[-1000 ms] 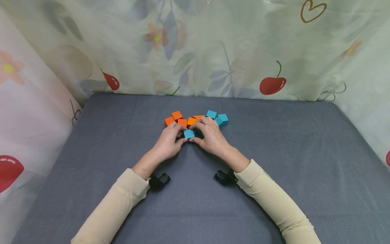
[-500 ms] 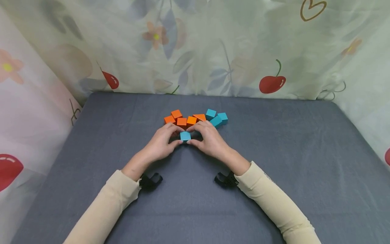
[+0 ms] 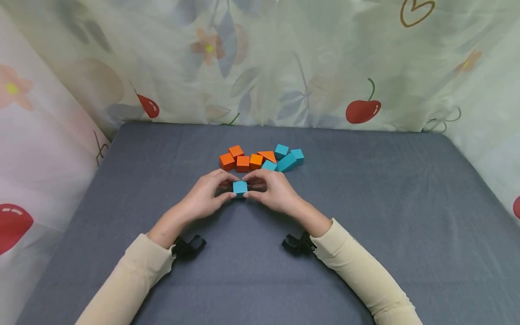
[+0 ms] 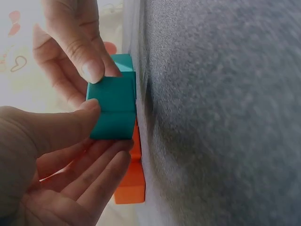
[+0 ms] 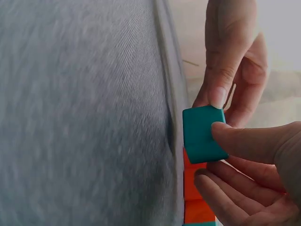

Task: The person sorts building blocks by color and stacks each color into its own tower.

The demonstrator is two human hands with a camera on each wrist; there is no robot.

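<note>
The teal cube [image 3: 240, 187] sits on the grey cloth of the worktop [image 3: 365, 216], pulled a little toward the person and apart from the cluster of blocks behind it. Both hands pinch it at once: the left hand [image 3: 203, 198] has its thumb on the near face and its fingers curled over the far side, and the right hand [image 3: 273, 193] mirrors that hold. In the left wrist view the cube [image 4: 113, 109] shows a seam across its face, so it may be two pieces pressed together; whether it is one block or two cannot be told for certain. The right wrist view shows the right thumb [image 5: 244, 141] pressed on one face and a left fingertip [image 5: 217, 96] on the top edge.

The main risk lies in the shared grip. If the two hands squeeze or pull unevenly, the cube could twist, pop out between the fingertips and tumble across the cloth. If it really is two pieces, a sideways pull could split them.

Behind the hands lie the orange blocks [image 3: 243, 161] and the other teal blocks [image 3: 286, 160], packed loosely and touching one another. A knuckle pushed forward could knock them out of place. The soft cloth could also wrinkle under a dragged cube and tip it over. The patterned curtain [image 3: 260, 63] hangs well clear.
</note>
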